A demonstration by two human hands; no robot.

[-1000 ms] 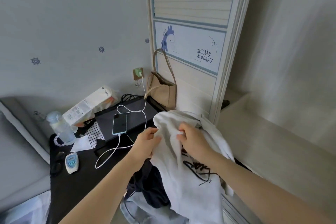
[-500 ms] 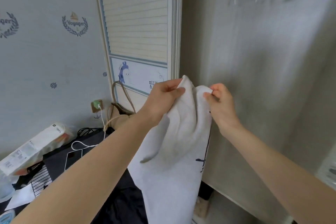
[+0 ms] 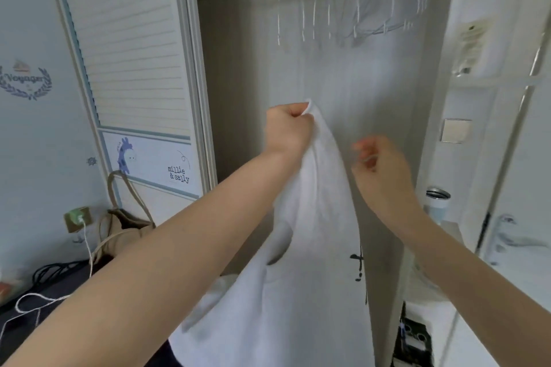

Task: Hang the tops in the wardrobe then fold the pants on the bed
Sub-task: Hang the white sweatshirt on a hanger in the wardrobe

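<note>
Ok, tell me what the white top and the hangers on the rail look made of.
White top: soft knit fabric, likely cotton, matte; it drapes in limp folds from the left hand. Hangers: thin wire, probably white-coated metal, given their slim, evenly bent outlines; blur leaves the coating uncertain.

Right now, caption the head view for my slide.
Left hand holds up a white top before empty hangers in the wardrobe; right hand beside it.
</note>
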